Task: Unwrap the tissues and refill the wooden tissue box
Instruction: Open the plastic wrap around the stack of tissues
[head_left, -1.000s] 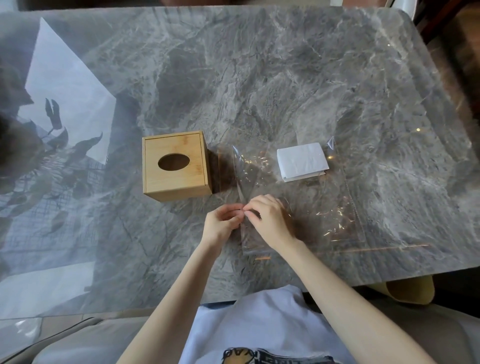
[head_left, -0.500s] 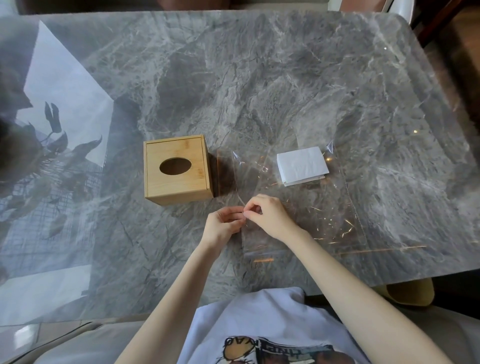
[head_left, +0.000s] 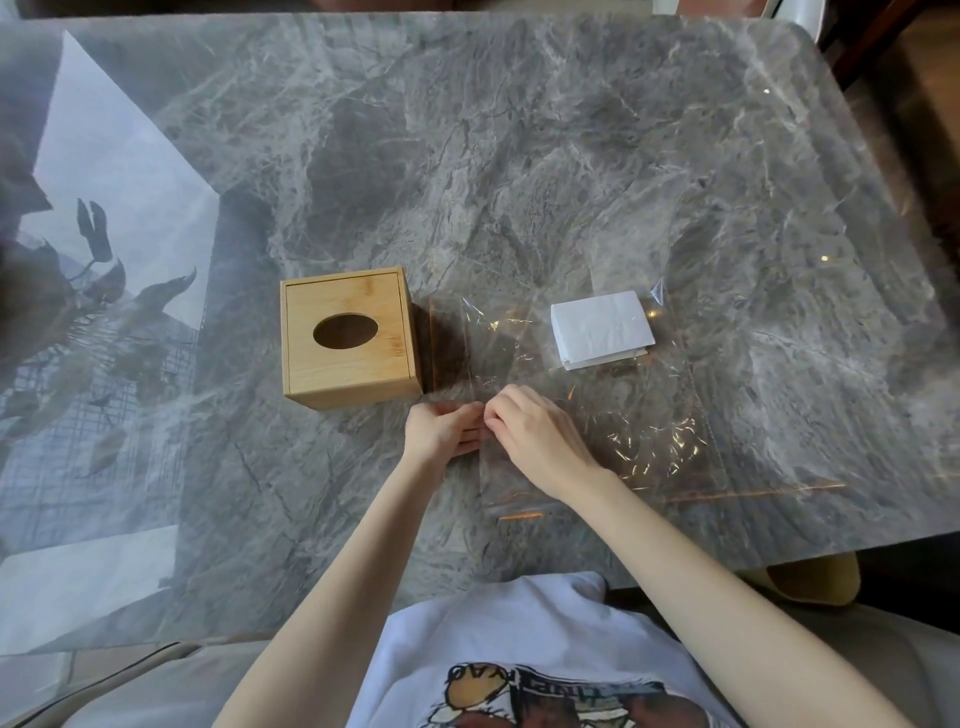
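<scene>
A square wooden tissue box (head_left: 349, 338) with an oval slot in its lid stands on the grey marble table (head_left: 519, 156). To its right lies a flat clear plastic wrapper (head_left: 623, 426), with a folded white stack of tissues (head_left: 601, 327) inside its far end. My left hand (head_left: 444, 428) and my right hand (head_left: 535, 436) meet at the wrapper's near left edge, just in front of the box's right corner. Both pinch the clear film between fingertips.
The glossy table top reflects a window and plant leaves (head_left: 119, 291) on its left side. The table's near edge (head_left: 727, 556) runs just in front of my torso. A dark chair (head_left: 893, 47) stands past the far right corner.
Both hands stay pinched on the wrapper's left edge and have shifted slightly farther from me, toward the box. The box and the tissues have not moved.
</scene>
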